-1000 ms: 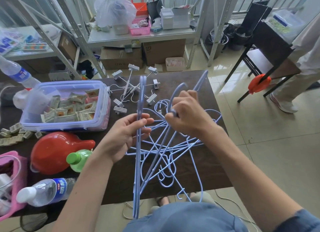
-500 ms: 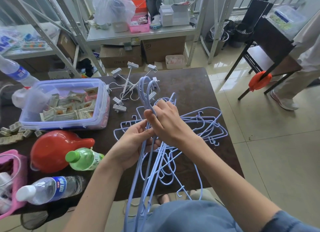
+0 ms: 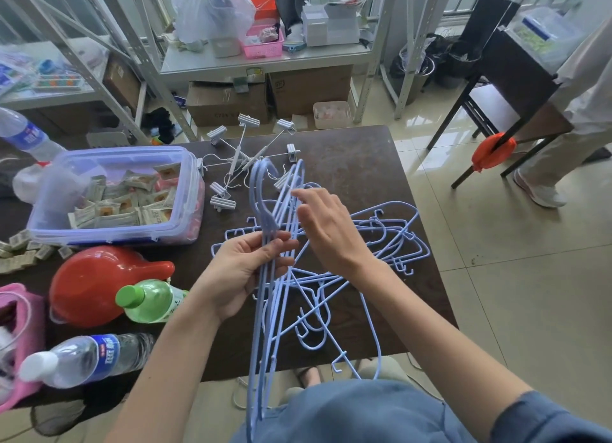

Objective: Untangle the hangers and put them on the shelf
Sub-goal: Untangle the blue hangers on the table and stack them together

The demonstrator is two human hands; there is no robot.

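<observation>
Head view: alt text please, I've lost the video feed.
The left hand grips a bunch of blue hangers upright over a dark table, while the open right hand reaches toward them. More tangled hangers lie on the table beneath.

A clear plastic box (image 3: 112, 194) of sachets sat at the table's (image 3: 364, 164) left, a red jug (image 3: 99, 285) lying in front of it. A green-capped bottle (image 3: 149, 300) touched the jug, with a water bottle (image 3: 86, 360) nearer (lying on its side). White clip hangers (image 3: 245, 157) lay behind. Cardboard boxes (image 3: 228, 103) stood on the floor.
</observation>
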